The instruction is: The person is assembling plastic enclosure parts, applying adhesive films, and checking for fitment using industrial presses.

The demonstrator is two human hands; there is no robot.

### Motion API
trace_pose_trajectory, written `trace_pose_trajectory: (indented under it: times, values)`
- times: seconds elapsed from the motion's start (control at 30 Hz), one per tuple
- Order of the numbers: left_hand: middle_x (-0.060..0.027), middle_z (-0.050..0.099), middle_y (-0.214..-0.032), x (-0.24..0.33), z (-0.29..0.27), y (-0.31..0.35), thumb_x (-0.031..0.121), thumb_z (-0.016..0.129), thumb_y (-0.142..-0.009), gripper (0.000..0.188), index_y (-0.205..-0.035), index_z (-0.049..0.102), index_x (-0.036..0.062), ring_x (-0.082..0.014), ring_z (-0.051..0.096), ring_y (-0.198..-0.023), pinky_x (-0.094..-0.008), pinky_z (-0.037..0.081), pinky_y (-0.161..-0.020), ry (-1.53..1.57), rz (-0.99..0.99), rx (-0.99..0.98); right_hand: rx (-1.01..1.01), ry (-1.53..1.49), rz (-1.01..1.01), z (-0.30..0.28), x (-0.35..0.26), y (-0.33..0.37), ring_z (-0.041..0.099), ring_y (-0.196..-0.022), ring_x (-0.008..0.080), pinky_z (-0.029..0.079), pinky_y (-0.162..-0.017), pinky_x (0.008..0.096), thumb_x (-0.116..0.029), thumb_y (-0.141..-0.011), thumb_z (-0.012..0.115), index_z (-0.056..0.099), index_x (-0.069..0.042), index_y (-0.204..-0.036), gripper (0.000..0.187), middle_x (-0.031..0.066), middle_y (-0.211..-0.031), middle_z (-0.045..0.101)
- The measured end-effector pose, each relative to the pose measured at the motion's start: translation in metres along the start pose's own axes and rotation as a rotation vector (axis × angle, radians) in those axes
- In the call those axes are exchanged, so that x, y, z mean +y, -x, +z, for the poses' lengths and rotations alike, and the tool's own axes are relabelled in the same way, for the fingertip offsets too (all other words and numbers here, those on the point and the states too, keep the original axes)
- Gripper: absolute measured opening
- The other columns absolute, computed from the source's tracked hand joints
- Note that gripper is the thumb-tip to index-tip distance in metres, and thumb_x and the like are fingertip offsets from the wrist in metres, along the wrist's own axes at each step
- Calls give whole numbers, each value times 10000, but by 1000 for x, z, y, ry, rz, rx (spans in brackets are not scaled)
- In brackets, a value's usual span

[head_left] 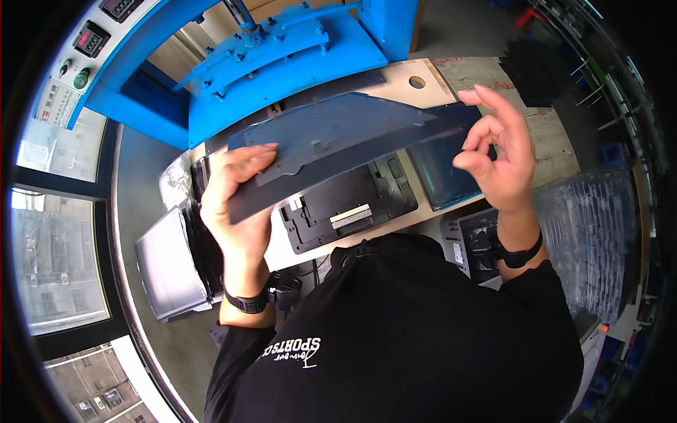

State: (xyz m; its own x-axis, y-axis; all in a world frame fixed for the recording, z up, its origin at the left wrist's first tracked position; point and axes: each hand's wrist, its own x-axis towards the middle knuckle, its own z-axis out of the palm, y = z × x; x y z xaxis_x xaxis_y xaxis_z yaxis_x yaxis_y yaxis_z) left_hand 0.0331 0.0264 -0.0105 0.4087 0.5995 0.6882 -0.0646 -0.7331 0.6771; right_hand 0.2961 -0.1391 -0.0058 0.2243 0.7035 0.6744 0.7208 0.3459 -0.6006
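Evidently gripping a dark panel (345,144) by its left end in the left hand (240,180), with fingers laid over the upper face and the thumb mostly hidden. Holding it tilted in the air above the counter (395,225), seemingly near the edge so as to leave most of the glossy face untouched. Holding the right hand (497,155) up near the panel's other end, with fingers bent and parted from the thumb, gripping nothing visible; too blurred there to tell whether touching or just beside. Leaving in view beneath the panel a black tray (310,225), flat on the counter and close to the body, probably for easy reach, with a pale block (350,216) lying on it. Just right of the tray, a glossy blue sheet (441,180), likely laid flat to guard its surface. Beyond the panel, a blue press (282,60), presumably set back to free the near side. Far right, a plastic-wrapped stack (585,240), perhaps wrapped against scratches.
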Motion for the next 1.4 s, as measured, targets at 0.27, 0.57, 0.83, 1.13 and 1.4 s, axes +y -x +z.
trace_pose_trajectory:
  times: [0.27, 0.57, 0.83, 1.13, 1.4]
  values:
    - [-150, 559, -1192, 45, 38, -10, -106, 681, -618, 465, -1056, 635, 41, -276, 623, -967, -328, 519, -784, -426, 236, -123, -139, 398, -177, 52, -22, -18, 677, -771, 281, 562, -639, 328, 7, -700, 646, 629, -78, -1115, 424, 129, -1034, 644]
    - [-236, 589, -1128, -20, -24, -9, 111, 732, -798, 479, -1205, 517, -23, -275, 605, -1031, -337, 539, -830, 225, -100, -67, -122, -232, -135, 17, 20, -13, 654, -997, 273, 518, -862, 315, 64, -757, 623, 630, 56, -1064, 307, 191, -1077, 657]
    - [-168, 637, -1038, -10, -17, -11, 13, 717, -731, 209, -911, 617, -22, -223, 599, -960, -329, 475, -863, 212, -81, 37, -138, -242, -133, 19, 19, -13, 659, -929, 221, 529, -781, 276, 74, -782, 626, 596, 33, -1139, 360, 167, -1089, 640]
    - [-137, 604, -1099, 29, 31, -9, -107, 690, -653, 335, -964, 656, 11, -237, 625, -954, -296, 533, -778, -326, 75, -59, -130, 201, -174, 64, -26, -25, 662, -775, 317, 549, -644, 350, -1, -744, 671, 605, -22, -1078, 341, 157, -1021, 628]
    - [-182, 456, -1338, -14, -11, -6, 29, 726, -755, 693, -1351, 374, -8, -247, 608, -1007, -314, 509, -846, 44, 11, 172, -36, -192, -146, 30, 17, -11, 654, -989, 279, 520, -863, 314, 136, -743, 599, 616, 49, -1036, 306, 185, -1068, 656]
